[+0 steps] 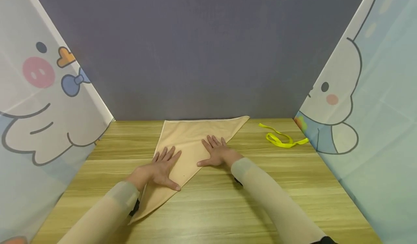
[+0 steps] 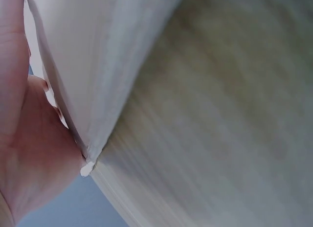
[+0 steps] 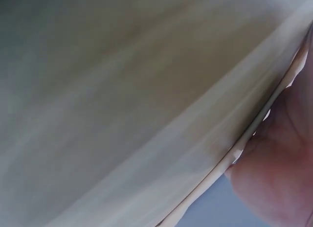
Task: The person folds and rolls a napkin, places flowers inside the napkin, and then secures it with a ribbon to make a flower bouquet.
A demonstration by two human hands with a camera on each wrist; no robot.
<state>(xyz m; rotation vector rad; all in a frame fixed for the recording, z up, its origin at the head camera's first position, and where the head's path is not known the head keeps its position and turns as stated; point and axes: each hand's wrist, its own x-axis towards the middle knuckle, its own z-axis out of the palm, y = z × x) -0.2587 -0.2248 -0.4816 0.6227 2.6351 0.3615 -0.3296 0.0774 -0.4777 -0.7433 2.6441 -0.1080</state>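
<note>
Only the head view shows the yellow ribbon (image 1: 282,138) lying apart on the wood-grain table (image 1: 260,200). Both the left hand (image 1: 161,170) and right hand (image 1: 216,152) press flat, fingers straight, grasping nothing, on the smooth beige triangular cloth (image 1: 192,135); wrist views show blurred fabric.

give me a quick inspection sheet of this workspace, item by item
surface: wooden table, pale striped grain, bare where not covered
job's things: beige cloth folded into a triangle, lying flat, one point toward the person, long edge along the back wall
clutter: yellow ribbon lying loose to the right of the cloth, apart from it
hands: left hand flat on the cloth, fingers straight and spread; right hand flat on the cloth near its right edge, fingers straight
cables: nothing seen
surroundings: grey back wall; cartoon-printed curtains on both sides
</note>
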